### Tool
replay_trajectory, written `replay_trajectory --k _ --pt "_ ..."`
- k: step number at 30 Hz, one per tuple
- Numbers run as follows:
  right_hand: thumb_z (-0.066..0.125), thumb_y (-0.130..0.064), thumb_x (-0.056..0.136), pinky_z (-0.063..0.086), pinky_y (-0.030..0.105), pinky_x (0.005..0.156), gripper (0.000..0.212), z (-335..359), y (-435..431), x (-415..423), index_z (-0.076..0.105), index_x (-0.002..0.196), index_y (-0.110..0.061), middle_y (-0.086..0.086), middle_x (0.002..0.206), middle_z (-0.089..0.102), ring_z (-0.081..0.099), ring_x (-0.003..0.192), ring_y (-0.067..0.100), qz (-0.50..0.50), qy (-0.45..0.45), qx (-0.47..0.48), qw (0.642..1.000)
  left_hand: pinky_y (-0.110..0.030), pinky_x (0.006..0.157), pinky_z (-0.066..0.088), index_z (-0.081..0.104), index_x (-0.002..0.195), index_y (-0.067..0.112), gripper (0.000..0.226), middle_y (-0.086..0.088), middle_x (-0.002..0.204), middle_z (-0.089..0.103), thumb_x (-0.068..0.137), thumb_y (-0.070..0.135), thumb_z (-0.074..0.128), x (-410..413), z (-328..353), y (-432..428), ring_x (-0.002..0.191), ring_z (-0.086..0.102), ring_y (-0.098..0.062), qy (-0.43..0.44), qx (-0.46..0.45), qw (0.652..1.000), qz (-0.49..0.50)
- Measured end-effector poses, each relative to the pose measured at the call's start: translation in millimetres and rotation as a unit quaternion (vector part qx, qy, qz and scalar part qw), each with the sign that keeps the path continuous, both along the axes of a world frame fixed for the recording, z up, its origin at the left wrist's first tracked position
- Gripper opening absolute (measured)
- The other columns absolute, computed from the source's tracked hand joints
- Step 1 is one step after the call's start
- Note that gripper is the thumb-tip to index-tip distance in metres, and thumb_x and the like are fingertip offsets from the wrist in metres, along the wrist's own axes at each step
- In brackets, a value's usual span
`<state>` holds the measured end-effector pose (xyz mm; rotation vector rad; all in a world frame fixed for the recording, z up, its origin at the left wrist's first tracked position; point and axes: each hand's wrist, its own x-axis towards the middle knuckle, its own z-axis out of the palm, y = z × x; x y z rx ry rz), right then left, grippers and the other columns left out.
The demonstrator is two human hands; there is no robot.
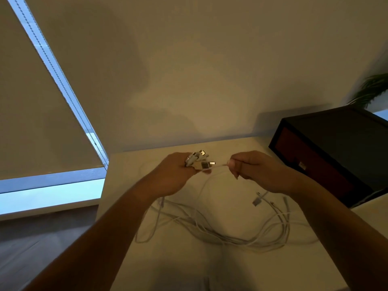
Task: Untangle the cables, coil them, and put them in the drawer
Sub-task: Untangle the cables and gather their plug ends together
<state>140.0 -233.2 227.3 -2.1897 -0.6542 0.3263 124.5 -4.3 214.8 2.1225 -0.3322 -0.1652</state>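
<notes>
Both hands up over the table point(126, 181), close together but not touching. Left hand point(172, 177) is curled round a bunch of plugs point(198, 159) – short metal-tipped ends in pale housings, fanned out past the fingers. Right hand point(260, 171) pinches one thin white cable point(219, 165) between thumb and fingers, just beside the plug bunch; that short stretch runs taut between the two hands.

Below the hands, the rest of the cables point(226, 236) lie on the table – all white, thin, round, smooth-jacketed. They sag from the left hand, run in long loose loops across the surface and bundle up under the right forearm, strands crossing each other. Can't tell how many there are. A few loose ends point(256, 201) with small metal connectors lie flat below the right wrist, apart from both hands.

Table top is pale, matte, flat, with a straight left edge.

Right of the right hand, at the back of the table: a dark boxy cabinet point(336, 133), hard square corners, dull finish. Its drawer point(310, 164) has a reddish-brown front with a small pale tab, and sits flush – closed. Well apart from the cable pile.

Behind everything, a plain matte wall point(199, 70). Far left, a fabric roller blind point(42, 114) with a bead chain point(63, 85) along its edge. Top right, thin green plant leaves point(371, 89), blurred.
</notes>
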Motion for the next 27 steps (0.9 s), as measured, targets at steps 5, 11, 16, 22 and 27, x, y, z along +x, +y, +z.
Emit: replay_trajectory --k 5,11,16,22,27 --pt "0.044 -0.026 0.099 0.035 0.012 0.057 0.036 14 -10 5 0.053 0.065 -0.016 -0.019 0.053 0.049 0.043 0.053 0.000 -0.028 -0.059 -0.012 0.998 -0.019 0.046 0.024 0.071 0.076 0.017 0.024 0.008 0.062 0.062 0.094 0.028 0.059 -4 -5 17 0.048 0.036 -0.007 0.154 -0.074 0.985 -0.006" --pt "0.045 -0.026 0.099 0.035 0.013 0.060 0.036 11 -4 8 0.051 0.065 -0.018 -0.015 0.055 0.051 0.048 0.058 0.001 -0.017 -0.115 -0.059 0.991 -0.009 0.045 0.031 0.070 0.080 0.012 0.019 0.010 0.057 0.060 0.093 0.012 0.057 -3 -10 17 0.046 0.046 0.000 0.128 0.005 0.992 0.008" --pt "0.044 -0.030 0.099 0.035 0.015 0.054 0.034 17 -1 7 0.052 0.070 -0.015 -0.011 0.051 0.043 0.050 0.056 -0.002 0.038 -0.198 -0.184 0.962 -0.014 0.052 0.035 0.069 0.068 0.029 0.029 0.015 0.052 0.060 0.088 0.012 0.056 7 -31 23 0.050 0.051 0.005 0.105 0.113 0.987 0.055" --pt "0.043 -0.034 0.098 0.037 0.012 0.056 0.036 17 -18 12 0.056 0.073 -0.012 -0.010 0.052 0.045 0.051 0.059 -0.004 0.008 -0.217 -0.227 0.950 -0.018 0.056 0.036 0.067 0.064 0.030 0.031 0.010 0.061 0.063 0.087 0.013 0.056 12 -42 41 0.059 0.053 -0.001 0.100 0.168 0.975 0.106" --pt "0.042 -0.036 0.098 0.030 0.016 0.048 0.034 11 -21 9 0.052 0.070 -0.019 -0.008 0.051 0.045 0.049 0.051 0.002 -0.014 -0.184 -0.220 0.958 -0.005 0.058 0.038 0.073 0.067 0.021 0.027 0.011 0.084 0.071 0.090 0.017 0.061 10 -34 48 0.067 0.058 0.003 0.086 0.074 0.989 0.095"
